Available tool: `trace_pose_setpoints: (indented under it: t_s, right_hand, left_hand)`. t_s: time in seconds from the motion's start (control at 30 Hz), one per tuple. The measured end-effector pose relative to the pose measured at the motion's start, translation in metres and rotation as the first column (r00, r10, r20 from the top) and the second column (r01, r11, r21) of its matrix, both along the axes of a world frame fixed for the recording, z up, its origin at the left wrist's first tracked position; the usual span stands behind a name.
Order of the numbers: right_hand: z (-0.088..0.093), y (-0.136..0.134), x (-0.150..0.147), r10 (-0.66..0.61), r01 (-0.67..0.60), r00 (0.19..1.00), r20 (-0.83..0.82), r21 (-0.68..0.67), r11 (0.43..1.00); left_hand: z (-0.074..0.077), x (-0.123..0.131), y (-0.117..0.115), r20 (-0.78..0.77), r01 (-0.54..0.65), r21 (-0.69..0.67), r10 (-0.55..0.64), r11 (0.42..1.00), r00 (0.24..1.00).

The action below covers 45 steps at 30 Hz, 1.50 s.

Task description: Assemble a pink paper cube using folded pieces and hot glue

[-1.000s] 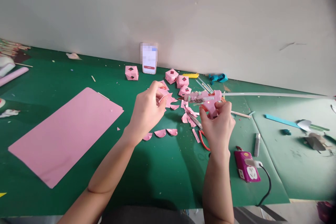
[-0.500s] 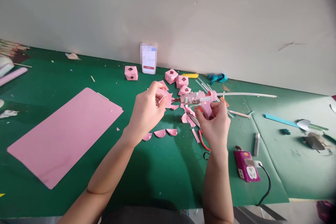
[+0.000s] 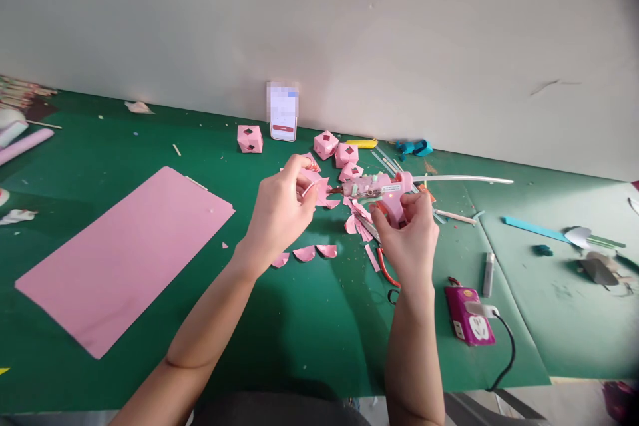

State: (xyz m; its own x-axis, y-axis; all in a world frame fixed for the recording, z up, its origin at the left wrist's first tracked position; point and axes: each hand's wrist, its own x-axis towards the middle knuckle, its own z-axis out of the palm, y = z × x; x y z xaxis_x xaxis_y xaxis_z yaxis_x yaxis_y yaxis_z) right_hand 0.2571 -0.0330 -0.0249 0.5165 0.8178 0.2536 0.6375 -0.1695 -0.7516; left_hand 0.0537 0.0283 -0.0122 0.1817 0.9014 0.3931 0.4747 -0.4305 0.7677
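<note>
Pinched in my left hand is a pink paper piece; the fingers cover part of it. My right hand grips the handle of a pink glue gun, whose nozzle points left at the paper's edge. Whether the nozzle touches the paper, I cannot tell. A long white glue stick sticks out of the gun's back. Below my hands lie small curved pink pieces in a row. Pink scraps and red-handled scissors lie under the gun.
Folded pink paper shapes stand at the back near a propped phone. A large pink sheet lies to the left. At the right are a purple power strip with a plugged-in cord, a grey tube and a blue strip.
The glue stick's tail behind the gun is shorter, having moved left into it. Both hands, the gun and the paper piece are almost where they were.
</note>
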Motion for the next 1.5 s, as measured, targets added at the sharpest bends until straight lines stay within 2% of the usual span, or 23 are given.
trace_pose_setpoints:
  t_s: [0.33, 0.6, 0.7, 0.8, 0.87, 0.93, 1.0, 1.1, 1.17, 1.2, 1.23, 1.27, 1.33, 1.4, 1.5]
  right_hand:
    - [0.0, -0.001, 0.002, 0.023, -0.023, 1.0, 0.003, -0.026, 0.999]
    - [-0.001, 0.001, 0.002, -0.085, 0.085, 0.996, 0.012, 0.009, 0.996]
    - [-0.013, 0.01, 0.016, -0.147, 0.147, 0.989, 0.013, -0.025, 0.989]
    - [-0.038, 0.024, 0.04, -0.172, 0.174, 0.985, 0.033, -0.117, 0.978]
    - [-0.057, 0.033, 0.056, -0.194, 0.202, 0.979, 0.056, -0.23, 0.952]
    - [-0.072, 0.038, 0.067, -0.223, 0.234, 0.972, 0.07, -0.274, 0.933]
    - [-0.079, 0.038, 0.073, -0.257, 0.271, 0.963, 0.084, -0.293, 0.917]
    - [-0.07, 0.033, 0.07, -0.283, 0.302, 0.953, 0.107, -0.298, 0.906]
    - [-0.055, 0.028, 0.06, -0.216, 0.222, 0.975, 0.049, -0.264, 0.939]
    - [-0.047, 0.025, 0.052, -0.137, 0.128, 0.99, -0.022, -0.236, 0.963]
    - [-0.039, 0.022, 0.043, 0.005, -0.036, 0.982, -0.191, -0.156, 0.987]
    - [-0.032, 0.019, 0.033, 0.163, -0.2, 0.915, -0.369, -0.066, 0.978]
    - [-0.02, 0.014, 0.011, 0.348, -0.393, 0.726, -0.593, 0.058, 0.918]
    - [-0.013, 0.011, -0.006, 0.41, -0.474, 0.547, -0.73, 0.133, 0.87]
    - [-0.008, 0.009, -0.018, 0.384, -0.49, 0.389, -0.838, 0.165, 0.856]
  left_hand:
    - [0.002, -0.002, 0.0, 0.024, -0.016, -0.013, 0.016, 1.0, 1.0]
    - [0.001, -0.001, -0.002, 0.006, 0.009, -0.02, -0.009, 1.0, 1.0]
    - [0.002, -0.002, -0.003, 0.024, 0.027, -0.031, -0.027, 0.999, 0.999]
    - [0.004, -0.001, -0.004, 0.039, 0.033, -0.027, -0.032, 0.999, 0.999]
    - [0.005, 0.0, -0.005, 0.047, 0.037, -0.031, -0.036, 0.999, 0.998]
    - [0.007, 0.0, -0.006, 0.056, 0.041, -0.044, -0.039, 0.998, 0.998]
    - [0.009, 0.0, -0.007, 0.074, 0.049, -0.059, -0.045, 0.997, 0.996]
    - [0.011, 0.0, -0.008, 0.106, 0.064, -0.078, -0.056, 0.995, 0.993]
    - [0.011, 0.0, -0.008, 0.118, 0.074, -0.085, -0.064, 0.994, 0.991]
    - [0.01, 0.0, -0.009, 0.122, 0.085, -0.087, -0.074, 0.993, 0.99]
    - [0.01, 0.001, -0.009, 0.128, 0.101, -0.091, -0.089, 0.991, 0.988]
    - [0.01, 0.002, -0.01, 0.136, 0.123, -0.097, -0.109, 0.988, 0.985]
    - [0.011, 0.004, -0.012, 0.16, 0.174, -0.12, -0.154, 0.977, 0.975]
    - [0.012, 0.006, -0.013, 0.179, 0.21, -0.143, -0.184, 0.967, 0.966]
    - [0.013, 0.009, -0.016, 0.181, 0.216, -0.144, -0.189, 0.966, 0.965]
